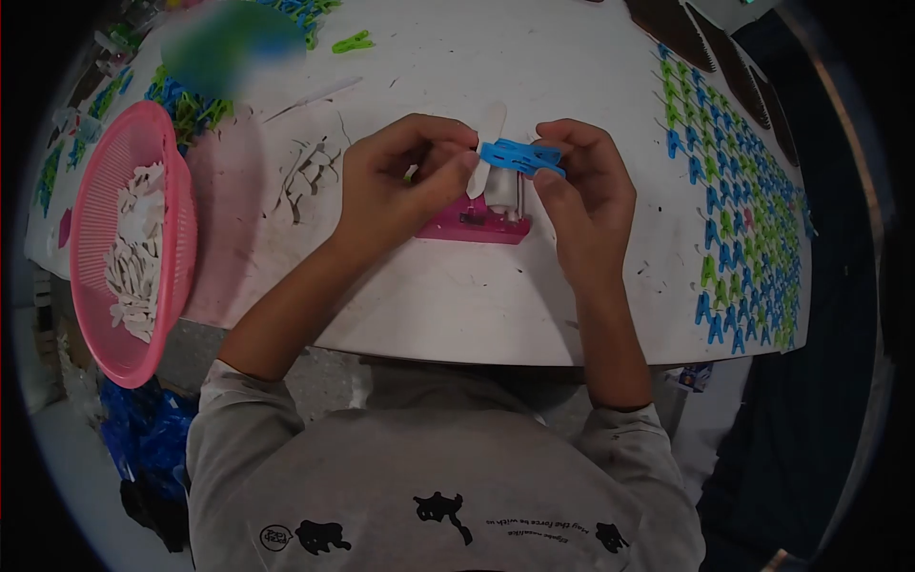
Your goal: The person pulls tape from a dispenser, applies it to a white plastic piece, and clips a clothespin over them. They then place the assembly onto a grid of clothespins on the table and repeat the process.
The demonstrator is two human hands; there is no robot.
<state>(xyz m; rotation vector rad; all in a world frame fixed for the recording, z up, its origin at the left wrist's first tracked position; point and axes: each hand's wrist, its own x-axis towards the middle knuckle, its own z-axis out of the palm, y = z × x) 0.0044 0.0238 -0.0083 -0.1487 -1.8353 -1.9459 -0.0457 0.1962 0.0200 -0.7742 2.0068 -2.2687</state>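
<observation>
My right hand [591, 181] pinches a blue plastic clip [515, 154] by its right end, between thumb and fingers. The clip's left end meets a white, elongated flat piece [494, 122] in front of my left hand [405, 176]. That hand is closed, thumb and fingertips pressed together at the white piece; whether the clip grips the piece I cannot make out. Just below both hands, a small pink device [477, 227] with a metal post rests on the table, its upper part hidden behind the hands.
A pink basket [84, 257] of white pieces stands at the table's left edge. Behind it lie heaped blue and green clips [195, 110]. Rows of clips [734, 238] cover the right side, near dark brown serrated objects [672, 29]. A blurred blue-green shape [229, 48] hangs upper left.
</observation>
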